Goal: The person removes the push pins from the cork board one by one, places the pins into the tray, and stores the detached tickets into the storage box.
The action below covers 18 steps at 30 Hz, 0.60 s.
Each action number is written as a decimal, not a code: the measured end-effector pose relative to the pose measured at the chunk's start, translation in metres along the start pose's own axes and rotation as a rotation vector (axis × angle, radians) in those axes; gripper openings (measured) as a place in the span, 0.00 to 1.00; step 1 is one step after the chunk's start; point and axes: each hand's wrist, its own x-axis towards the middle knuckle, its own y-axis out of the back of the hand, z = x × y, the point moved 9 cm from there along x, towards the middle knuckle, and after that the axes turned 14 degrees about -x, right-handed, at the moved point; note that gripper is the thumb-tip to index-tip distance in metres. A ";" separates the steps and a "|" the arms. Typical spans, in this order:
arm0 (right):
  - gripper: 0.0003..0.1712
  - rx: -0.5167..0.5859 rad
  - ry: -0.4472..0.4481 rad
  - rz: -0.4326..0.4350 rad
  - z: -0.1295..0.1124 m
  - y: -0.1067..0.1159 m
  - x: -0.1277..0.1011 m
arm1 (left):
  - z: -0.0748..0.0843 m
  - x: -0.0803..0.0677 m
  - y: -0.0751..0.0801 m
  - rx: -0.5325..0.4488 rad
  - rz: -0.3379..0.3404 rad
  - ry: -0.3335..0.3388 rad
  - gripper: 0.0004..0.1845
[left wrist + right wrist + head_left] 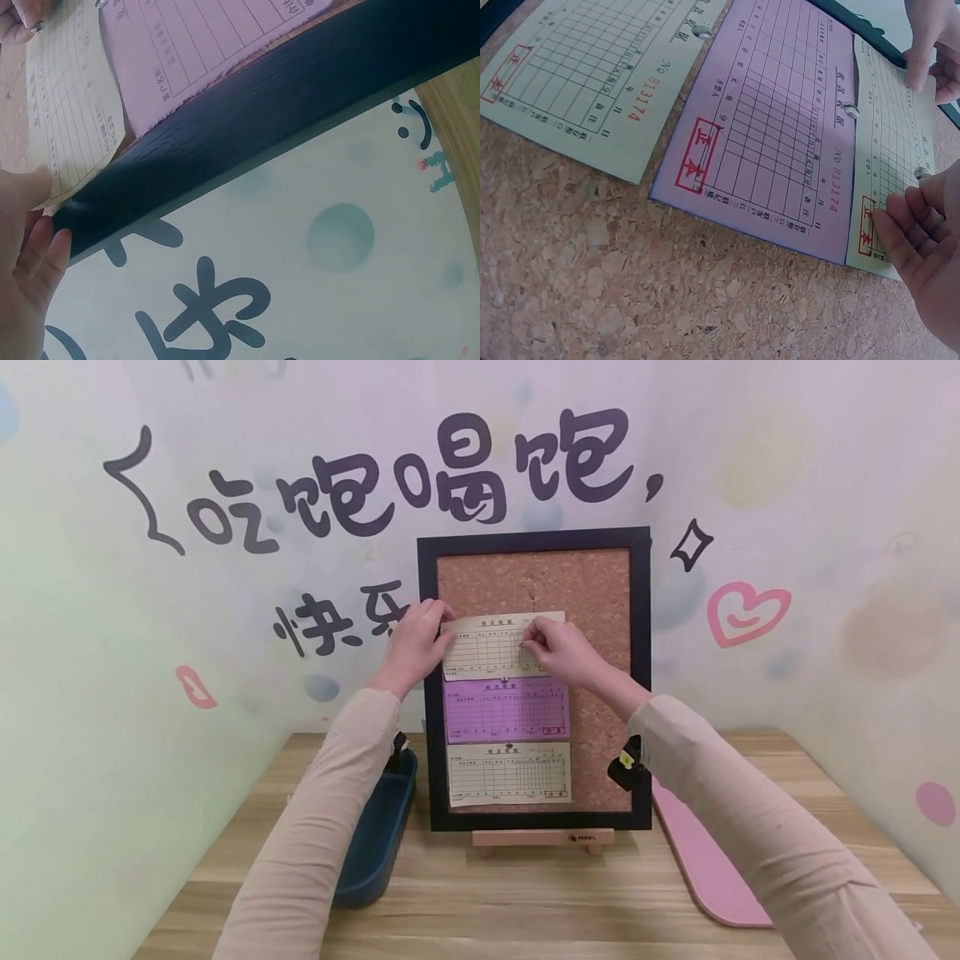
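Left hand (415, 642) steadying the left edge of the top cream paper slip printed with a grid (495, 647), fingers nearly straight, pressing it flat against the black-framed cork pinboard (600, 610). Right hand (558, 647) at the slip's right part, fingertips (900, 225) pinched close on a small metal pushpin (922, 172). Just below both hands, a purple slip (506, 710) and a second cream slip (508, 774), each pinned. Board propped on a small wooden easel (543, 839) on the wooden tabletop (525, 902). Likely risks: slip skewing if the left hand eases off early; board rocking back on the easel under a hard push; pin bending or slipping sideways.
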 end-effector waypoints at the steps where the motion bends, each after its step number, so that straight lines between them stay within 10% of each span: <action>1: 0.05 0.000 -0.001 0.000 0.000 0.000 0.000 | 0.000 0.000 0.001 -0.003 0.007 -0.005 0.08; 18: 0.05 0.002 0.000 0.003 0.000 0.001 0.000 | -0.011 -0.003 0.004 -0.131 0.087 0.075 0.06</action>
